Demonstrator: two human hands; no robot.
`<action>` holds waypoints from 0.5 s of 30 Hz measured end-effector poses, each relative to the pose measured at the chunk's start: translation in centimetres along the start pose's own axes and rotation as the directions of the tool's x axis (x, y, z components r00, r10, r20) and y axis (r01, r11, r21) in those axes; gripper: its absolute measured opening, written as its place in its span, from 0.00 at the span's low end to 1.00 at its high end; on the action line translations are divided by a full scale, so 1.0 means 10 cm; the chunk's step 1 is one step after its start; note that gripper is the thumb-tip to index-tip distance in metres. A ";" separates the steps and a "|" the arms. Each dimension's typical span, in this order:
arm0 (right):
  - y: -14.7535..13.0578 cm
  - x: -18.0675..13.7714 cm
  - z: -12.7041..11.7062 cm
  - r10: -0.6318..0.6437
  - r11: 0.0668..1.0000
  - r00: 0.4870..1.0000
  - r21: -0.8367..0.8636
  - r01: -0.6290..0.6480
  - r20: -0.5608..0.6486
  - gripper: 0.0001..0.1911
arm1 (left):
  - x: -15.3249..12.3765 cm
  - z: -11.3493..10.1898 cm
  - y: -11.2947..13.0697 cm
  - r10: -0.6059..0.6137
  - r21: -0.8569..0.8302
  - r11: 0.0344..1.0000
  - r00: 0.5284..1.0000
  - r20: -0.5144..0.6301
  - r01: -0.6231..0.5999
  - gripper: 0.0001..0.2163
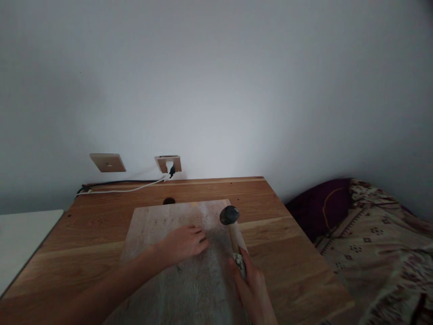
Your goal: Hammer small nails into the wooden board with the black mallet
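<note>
My right hand [252, 286] is wrapped round the handle of a hammer [234, 237]. The hammer has a dark, rounded head, a pale wooden shaft and a patterned wrap at the grip, and its head is raised near the right edge of a worn, pale wooden board [176, 289]. On the board's far half, my left hand [188, 243] rests with its fingers curled in and the thumb side facing the hammer. Whatever those fingers pinch, if anything, is too small to tell. A row of small dark points, nails or holes, runs along the board's far part just beyond my left hand.
Beneath the board is a brown wooden table [287, 253] against a wall. A dark round spot [169, 200] shows behind the board. Cables run to a wall socket [169, 164], left of centre. A patterned bedspread [379, 239] lies at the right, a white surface [23, 239] at the left.
</note>
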State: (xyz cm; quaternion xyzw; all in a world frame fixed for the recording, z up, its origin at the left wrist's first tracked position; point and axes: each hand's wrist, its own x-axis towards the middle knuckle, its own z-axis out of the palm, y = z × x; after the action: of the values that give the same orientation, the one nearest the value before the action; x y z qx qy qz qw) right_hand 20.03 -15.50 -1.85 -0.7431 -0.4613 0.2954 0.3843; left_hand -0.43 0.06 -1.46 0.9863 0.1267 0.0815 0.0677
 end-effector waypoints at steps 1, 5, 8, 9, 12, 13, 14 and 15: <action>0.02 -0.01 -0.01 0.009 1.000 1.000 0.002 -0.009 0.012 0.28 | 0.02 0.00 -0.03 -0.009 -0.011 1.000 1.000 -0.003 0.009 0.10; 0.10 -0.02 -0.02 0.045 0.999 0.997 -0.005 -0.045 0.059 0.28 | 0.17 0.03 -0.28 -0.211 -0.259 0.950 0.969 -0.132 0.171 0.10; 0.13 -0.02 -0.01 0.060 0.998 0.996 0.004 -0.060 0.063 0.27 | 0.33 0.10 -0.46 -0.442 -0.535 0.797 0.875 -0.198 0.281 0.08; 0.14 -0.02 -0.01 0.059 0.998 0.996 0.012 -0.060 0.065 0.28 | 0.38 0.13 -0.50 -0.492 -0.595 0.747 0.848 -0.198 0.295 0.07; 0.13 -0.03 0.00 0.063 0.997 0.997 0.031 -0.064 0.052 0.28 | 0.49 0.23 -0.56 -0.544 -0.655 0.690 0.818 -0.186 0.310 0.05; 0.13 -0.03 0.00 0.062 0.997 0.997 0.036 -0.063 0.041 0.28 | 0.50 0.26 -0.56 -0.543 -0.646 0.696 0.818 -0.189 0.313 0.05; 0.12 -0.03 0.00 0.060 0.997 0.998 0.039 -0.061 0.025 0.28 | 0.51 0.28 -0.56 -0.540 -0.630 0.709 0.819 -0.195 0.317 0.05; 0.12 -0.03 0.00 0.055 0.998 0.998 0.043 -0.056 0.012 0.27 | 0.50 0.30 -0.55 -0.536 -0.612 0.723 0.819 -0.204 0.321 0.05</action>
State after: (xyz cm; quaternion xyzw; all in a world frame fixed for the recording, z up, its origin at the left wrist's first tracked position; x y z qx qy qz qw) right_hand 20.44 -16.15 -2.79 -0.7455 -0.4362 0.3200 0.3892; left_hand 3.58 6.34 -4.51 0.8322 0.3368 0.2787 0.3412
